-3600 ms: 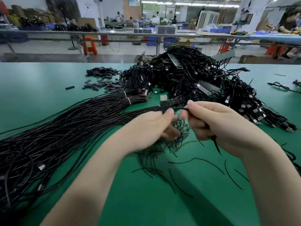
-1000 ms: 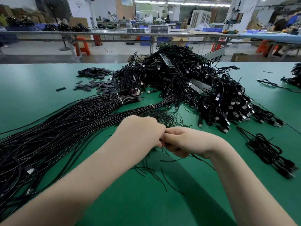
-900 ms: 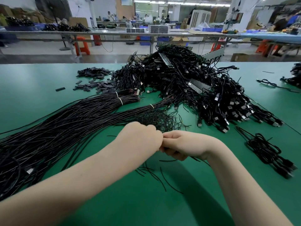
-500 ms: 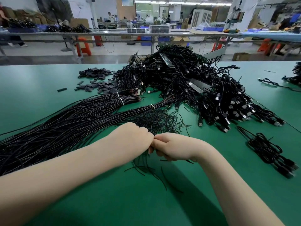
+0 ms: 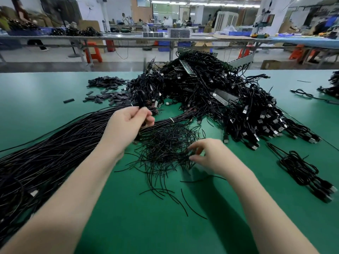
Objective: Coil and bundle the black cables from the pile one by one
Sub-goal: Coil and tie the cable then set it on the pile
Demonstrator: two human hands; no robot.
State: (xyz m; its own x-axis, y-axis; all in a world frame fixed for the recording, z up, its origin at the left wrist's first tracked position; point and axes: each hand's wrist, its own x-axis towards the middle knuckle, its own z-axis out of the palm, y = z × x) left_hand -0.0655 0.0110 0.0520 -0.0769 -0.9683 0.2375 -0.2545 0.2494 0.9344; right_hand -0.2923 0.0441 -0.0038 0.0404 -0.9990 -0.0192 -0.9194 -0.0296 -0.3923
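Long cables (image 5: 55,149): fanned over the left of the green counter (image 5: 36,92), banded at their far ends.
Left hand (image 5: 128,123): raised over those cables, fingers curled, pinching a small coiled black cable (image 5: 141,97) upright.
Short ties (image 5: 165,143): loose heap at centre, between the hands.
Right hand (image 5: 211,154): fingers loosely bent, tips at the heap's right edge, grasp unclear.
Pile (image 5: 211,94): far centre, tangled, USB plugs showing.
Finished bundle (image 5: 302,171): near right.
Open room: bare counter far left, near centre.
Writing: none legible.
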